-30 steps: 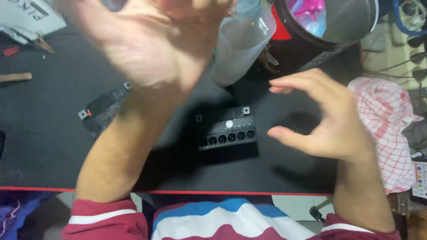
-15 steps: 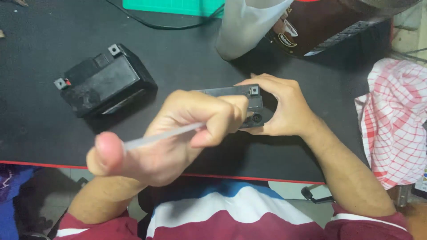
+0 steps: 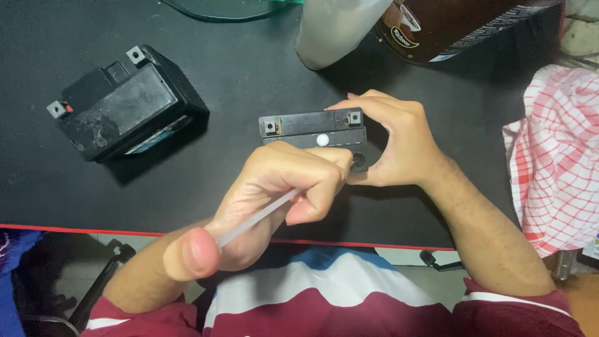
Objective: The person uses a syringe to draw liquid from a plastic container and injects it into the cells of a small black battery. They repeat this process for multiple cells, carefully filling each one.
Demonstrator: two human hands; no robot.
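Your right hand (image 3: 399, 146) grips the small black battery (image 3: 312, 128) by its right end, near the tabletop's (image 3: 237, 81) front edge. Your left hand (image 3: 281, 187) is closed around a thin translucent tube (image 3: 256, 216), over the battery's front. A larger battery (image 3: 121, 103) sits toward the left edge.

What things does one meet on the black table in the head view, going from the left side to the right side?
Large black battery → left hand holding a thin white tube → small black battery → right hand steadying it → red-and-white checked cloth.
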